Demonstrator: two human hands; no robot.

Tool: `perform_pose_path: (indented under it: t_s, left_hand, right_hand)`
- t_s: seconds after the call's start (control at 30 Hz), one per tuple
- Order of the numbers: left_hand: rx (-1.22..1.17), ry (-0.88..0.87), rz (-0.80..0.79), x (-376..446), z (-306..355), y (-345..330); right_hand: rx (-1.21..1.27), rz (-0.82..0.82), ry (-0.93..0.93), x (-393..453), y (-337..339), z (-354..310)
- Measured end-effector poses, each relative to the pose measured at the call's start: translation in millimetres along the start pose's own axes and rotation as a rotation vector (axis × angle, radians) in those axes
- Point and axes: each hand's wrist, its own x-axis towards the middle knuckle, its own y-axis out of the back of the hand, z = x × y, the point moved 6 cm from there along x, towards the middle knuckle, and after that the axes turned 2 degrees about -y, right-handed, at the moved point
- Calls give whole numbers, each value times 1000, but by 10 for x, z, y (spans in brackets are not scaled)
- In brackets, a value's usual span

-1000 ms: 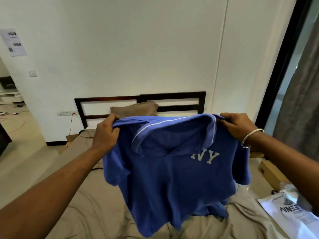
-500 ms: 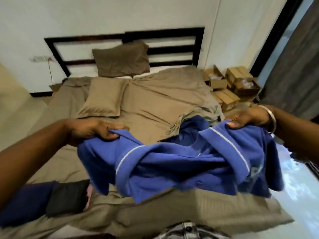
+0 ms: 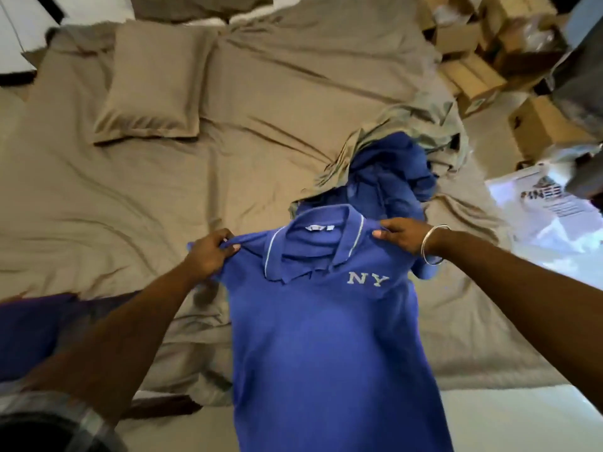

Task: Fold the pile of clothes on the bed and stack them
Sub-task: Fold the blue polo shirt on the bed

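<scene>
Both grips are pinching a blue polo shirt (image 3: 326, 337) by its shoulders: the left hand (image 3: 208, 256) is holding the left shoulder seam, the right hand (image 3: 403, 238) the right. Front up with "NY" showing, the shirt is lying across the tan bed (image 3: 130, 207), collar away from the person. Just beyond the collar, more blue clothes (image 3: 388, 181) are lying crumpled. A tan pillow (image 3: 153, 83) is resting well beyond the shirt, leftward.

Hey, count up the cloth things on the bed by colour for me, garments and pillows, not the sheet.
Blue: 2, the NY polo shirt and a crumpled garment behind it.
Purple: 1, folded garment.
Tan: 1, pillow.
Brown: 1, pillow at the top edge.
Total: 5
</scene>
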Motion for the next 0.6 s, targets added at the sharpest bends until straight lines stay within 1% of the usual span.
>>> perform_pose_path:
  t_s: [0.07, 0.1, 0.13, 0.23, 0.27, 0.37, 0.47, 0.53, 0.57, 0.6]
  left_hand:
    - [32, -28, 21, 207, -214, -264]
    - [39, -51, 33, 303, -277, -359]
    - [34, -49, 53, 504, -440, -485]
    - [49, -73, 139, 904, -627, -714]
    - [49, -82, 166, 1071, -656, -773]
    - [77, -152, 244, 1539, -633, -784]
    - [171, -126, 268, 2178, -743, -887]
    - [300, -77, 294, 2390, -822, -1025]
    - [363, -77, 320, 2406, -830, -1113]
    - [397, -93, 355, 2381, -847, -1212]
  right_hand:
    - [-50, -4, 33, 369, -267, 350]
    - [-92, 3, 18, 526, -354, 504]
    - [-123, 19, 24, 771, -459, 644]
    - [-156, 98, 105, 1214, -575, 855]
    - [-183, 148, 112, 1377, -552, 906]
    - [-276, 315, 55, 1807, -299, 928]
    - [-337, 477, -29, 2290, -190, 957]
    - [-393, 627, -111, 2448, -328, 992]
    - [-431, 735, -113, 2469, -442, 982]
    - [-450, 834, -57, 2460, -587, 941]
